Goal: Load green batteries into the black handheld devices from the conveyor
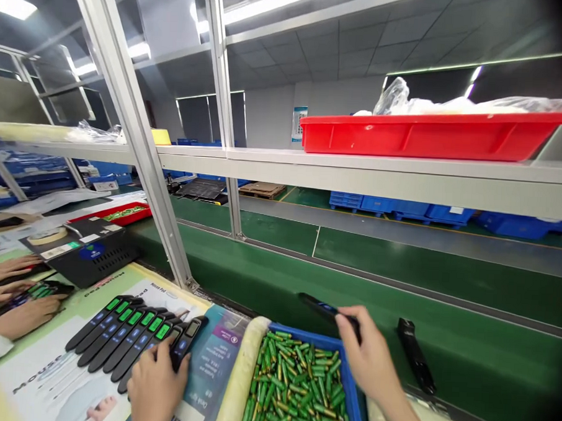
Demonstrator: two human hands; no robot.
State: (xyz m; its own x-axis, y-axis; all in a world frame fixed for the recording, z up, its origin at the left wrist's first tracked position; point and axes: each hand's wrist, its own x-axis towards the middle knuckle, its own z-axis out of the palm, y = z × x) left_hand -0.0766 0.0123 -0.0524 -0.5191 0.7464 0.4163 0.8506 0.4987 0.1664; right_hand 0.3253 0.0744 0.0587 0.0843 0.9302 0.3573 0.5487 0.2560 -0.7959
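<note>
The right grip (365,347) pinched a black device (316,304) by one end between thumb and fingers; the device's other end pointed leftward, over the green surface (269,278) beyond the grip. The left grip (157,379) lay at the right end of a row of black devices (126,335). Its fingers were placed about a device with a grey display (192,328), but whether they had closed firmly on it could not be told. The row extended leftward from this grip, its members slanted side by side on a printed mat (35,404), most displays showing green. Between the two grips stood a blue tray (360,406) filled with green cylinders (296,379) with gold-coloured ends; a pale yellow roll (237,382) ran along the tray's left side. To the right of the right grip, and apart from it, a black item (416,359) lay by itself. Well to the left of the left grip were another person's hands (34,317), with a black vented box (97,261) beyond them. Above and beyond the right grip, a red bin (424,135) rested on a white shelf (273,167).
</note>
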